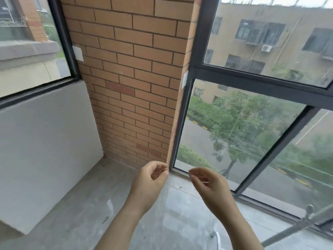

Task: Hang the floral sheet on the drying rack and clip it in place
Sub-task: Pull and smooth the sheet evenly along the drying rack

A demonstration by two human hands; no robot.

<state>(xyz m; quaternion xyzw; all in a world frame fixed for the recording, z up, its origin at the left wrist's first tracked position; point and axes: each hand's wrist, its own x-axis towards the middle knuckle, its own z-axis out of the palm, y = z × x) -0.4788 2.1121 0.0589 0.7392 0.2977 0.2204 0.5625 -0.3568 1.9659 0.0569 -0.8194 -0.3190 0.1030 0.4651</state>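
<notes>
both hands up and empty in a balcony corner, no sheet in view

brick wall (137, 73) fills the middle, w/ big windows (252, 123) on either side and a grey panel (45, 141) under the left one; bare concrete floor (93, 204) below. a thin metal bar w/ a knob (309, 209) pokes in at the bottom right corner, prob part of the drying rack but too little shows to be sure. left hand (153, 179) and right hand (207, 183) hang close together over the floor by the window's bottom edge, fingers loosely curled, gripping nothing i can make out; looks like a ready pose for pinching cloth, tho that's a guess. floral sheet and clips aren't in frame, so their spot can't be told. nothing blocks the hands.
</notes>
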